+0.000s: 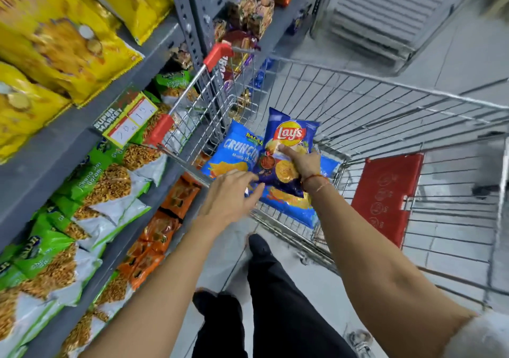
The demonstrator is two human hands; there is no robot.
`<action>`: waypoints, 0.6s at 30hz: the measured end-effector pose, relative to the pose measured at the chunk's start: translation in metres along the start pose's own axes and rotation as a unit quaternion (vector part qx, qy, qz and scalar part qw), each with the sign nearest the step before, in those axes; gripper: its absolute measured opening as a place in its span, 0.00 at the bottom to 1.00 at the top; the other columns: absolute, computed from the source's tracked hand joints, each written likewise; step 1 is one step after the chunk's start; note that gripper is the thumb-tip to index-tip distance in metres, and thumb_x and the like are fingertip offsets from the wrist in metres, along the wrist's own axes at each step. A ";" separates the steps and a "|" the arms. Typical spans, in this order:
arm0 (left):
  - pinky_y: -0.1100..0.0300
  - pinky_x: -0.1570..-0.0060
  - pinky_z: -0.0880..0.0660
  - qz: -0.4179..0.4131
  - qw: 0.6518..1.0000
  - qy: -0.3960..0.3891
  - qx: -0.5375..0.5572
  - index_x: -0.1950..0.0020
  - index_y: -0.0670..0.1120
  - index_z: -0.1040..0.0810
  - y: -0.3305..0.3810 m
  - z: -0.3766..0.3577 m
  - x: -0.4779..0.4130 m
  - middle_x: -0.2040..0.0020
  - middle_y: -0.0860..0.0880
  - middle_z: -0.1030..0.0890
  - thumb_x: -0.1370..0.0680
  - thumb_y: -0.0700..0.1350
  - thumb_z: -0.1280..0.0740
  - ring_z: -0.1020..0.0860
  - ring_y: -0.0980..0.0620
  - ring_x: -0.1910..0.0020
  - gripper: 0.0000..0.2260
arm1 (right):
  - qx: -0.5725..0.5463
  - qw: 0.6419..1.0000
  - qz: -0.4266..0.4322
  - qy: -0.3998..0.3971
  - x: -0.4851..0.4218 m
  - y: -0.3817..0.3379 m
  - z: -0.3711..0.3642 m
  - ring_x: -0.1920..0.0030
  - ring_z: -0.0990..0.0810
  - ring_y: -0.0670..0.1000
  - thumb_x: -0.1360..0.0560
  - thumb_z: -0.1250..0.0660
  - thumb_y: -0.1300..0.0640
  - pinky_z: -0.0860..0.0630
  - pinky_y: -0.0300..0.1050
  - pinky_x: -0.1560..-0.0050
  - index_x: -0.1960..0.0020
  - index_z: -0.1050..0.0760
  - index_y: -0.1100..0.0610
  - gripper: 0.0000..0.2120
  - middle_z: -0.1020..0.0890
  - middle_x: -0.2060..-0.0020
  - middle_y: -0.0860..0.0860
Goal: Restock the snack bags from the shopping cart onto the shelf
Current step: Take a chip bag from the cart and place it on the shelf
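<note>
The shopping cart (358, 104) is holding three snack bags in view: one dark blue Lay's bag (286, 148) and two light blue bags (234, 151) lying under and beside it. The right hand (303, 162) is gripping the Lay's bag by its right edge, fingers closed over the front, and is holding it upright above the cart basket. The left hand (234, 192) is reaching toward the cart, palm down, fingers spread and loosely open, fingertips touching the lower left corner of the Lay's bag. Both forearms are extending forward. The shelf (91, 126) is standing left of the cart
</note>
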State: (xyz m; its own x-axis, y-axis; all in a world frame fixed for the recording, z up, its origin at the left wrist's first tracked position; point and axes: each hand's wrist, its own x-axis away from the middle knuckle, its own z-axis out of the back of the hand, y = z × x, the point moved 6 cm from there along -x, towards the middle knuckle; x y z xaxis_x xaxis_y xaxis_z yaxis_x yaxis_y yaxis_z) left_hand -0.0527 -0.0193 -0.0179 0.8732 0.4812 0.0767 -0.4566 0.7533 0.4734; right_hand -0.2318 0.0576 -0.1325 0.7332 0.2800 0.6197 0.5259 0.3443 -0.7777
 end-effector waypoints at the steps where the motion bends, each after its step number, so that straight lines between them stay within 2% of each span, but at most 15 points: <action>1: 0.53 0.50 0.28 0.003 1.000 -0.003 0.009 0.48 0.44 0.20 0.000 0.006 0.000 0.50 0.46 0.16 0.26 0.59 0.48 0.22 0.45 0.47 0.25 | -0.007 1.000 0.016 -0.007 0.008 -0.014 0.000 0.49 0.18 0.55 0.42 0.17 0.53 0.21 0.51 0.46 0.39 0.28 0.64 0.37 0.18 0.49 0.55; 5: 0.51 0.50 0.25 0.015 0.999 0.002 0.036 0.46 0.46 0.21 -0.008 0.045 0.000 0.48 0.45 0.18 0.25 0.57 0.42 0.22 0.44 0.47 0.19 | -0.016 0.996 0.091 -0.013 0.043 -0.080 -0.003 0.46 0.18 0.56 0.42 0.18 0.54 0.21 0.54 0.42 0.37 0.28 0.61 0.38 0.17 0.46 0.55; 9: 0.52 0.48 0.27 0.007 0.998 0.054 0.038 0.47 0.45 0.20 -0.013 0.120 0.005 0.48 0.45 0.18 0.25 0.53 0.38 0.22 0.45 0.46 0.15 | -0.042 0.983 0.168 -0.055 0.089 -0.154 -0.023 0.49 0.16 0.57 0.39 0.19 0.59 0.20 0.54 0.44 0.41 0.23 0.62 0.28 0.16 0.50 0.56; 12: 0.59 0.47 0.31 -0.006 0.988 0.153 0.025 0.47 0.45 0.20 -0.013 0.198 0.025 0.46 0.46 0.18 0.25 0.51 0.36 0.22 0.46 0.45 0.13 | -0.080 0.965 0.222 -0.114 0.130 -0.210 -0.051 0.50 0.15 0.57 0.41 0.18 0.60 0.19 0.57 0.44 0.48 0.21 0.61 0.24 0.15 0.52 0.56; 14: 0.61 0.48 0.32 -0.008 0.973 0.228 0.015 0.48 0.43 0.19 -0.008 0.256 0.051 0.46 0.44 0.18 0.25 0.50 0.36 0.22 0.47 0.45 0.14 | -0.094 0.947 0.264 -0.157 0.170 -0.248 -0.074 0.55 0.16 0.52 0.39 0.19 0.62 0.19 0.52 0.46 0.52 0.21 0.57 0.18 0.15 0.56 0.52; 16: 0.60 0.45 0.32 -0.012 0.951 0.308 -0.012 0.50 0.43 0.19 -0.001 0.312 0.082 0.47 0.44 0.18 0.27 0.53 0.38 0.22 0.47 0.46 0.16 | -0.118 0.924 0.297 -0.210 0.212 -0.285 -0.100 0.61 0.16 0.47 0.36 0.21 0.63 0.18 0.46 0.52 0.51 0.21 0.57 0.16 0.16 0.58 0.50; 18: 0.59 0.45 0.31 -0.017 0.922 0.384 -0.038 0.50 0.44 0.19 0.007 0.364 0.118 0.48 0.45 0.17 0.27 0.54 0.40 0.21 0.47 0.47 0.17 | -0.136 0.900 0.326 -0.257 0.261 -0.316 -0.125 0.64 0.16 0.44 0.37 0.21 0.63 0.18 0.42 0.59 0.45 0.21 0.62 0.21 0.15 0.57 0.51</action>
State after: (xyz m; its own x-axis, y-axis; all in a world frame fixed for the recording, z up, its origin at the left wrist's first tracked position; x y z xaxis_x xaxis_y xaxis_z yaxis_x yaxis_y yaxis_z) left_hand 0.1094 -0.1204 0.3142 0.5228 0.6101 -0.5953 -0.4673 0.7892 0.3985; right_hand -0.1531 -0.0898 0.2622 0.6643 0.7446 -0.0650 0.1936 -0.2554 -0.9472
